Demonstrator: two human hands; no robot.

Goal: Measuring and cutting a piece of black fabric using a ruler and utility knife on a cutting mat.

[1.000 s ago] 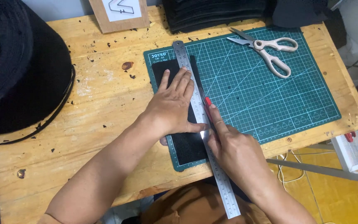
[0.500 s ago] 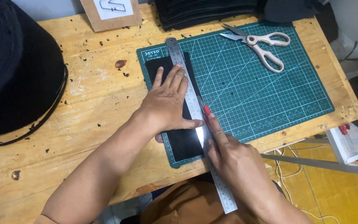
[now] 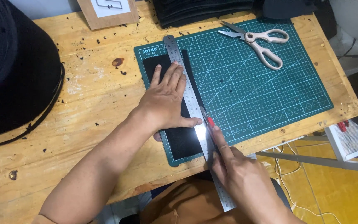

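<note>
A pale wooden tabletop (image 3: 83, 95) carries a green gridded cutting mat (image 3: 262, 83) across its right half, and a big black brimmed hat (image 3: 13, 70) sits at the left edge. On the mat's left side lies a black rectangular fabric piece (image 3: 179, 139) under a long steel ruler (image 3: 189, 97) overhanging the tabletop's near edge. The left hand (image 3: 166, 99) presses flat, fingers spread, on ruler and fabric. The right hand (image 3: 241, 178) curls closed around a red-tipped cutter (image 3: 208, 121), its blade against the ruler near the mat's front edge, so the cut looks nearly run through. Cream-handled scissors (image 3: 257, 41) lie by the mat's far right corner
</note>
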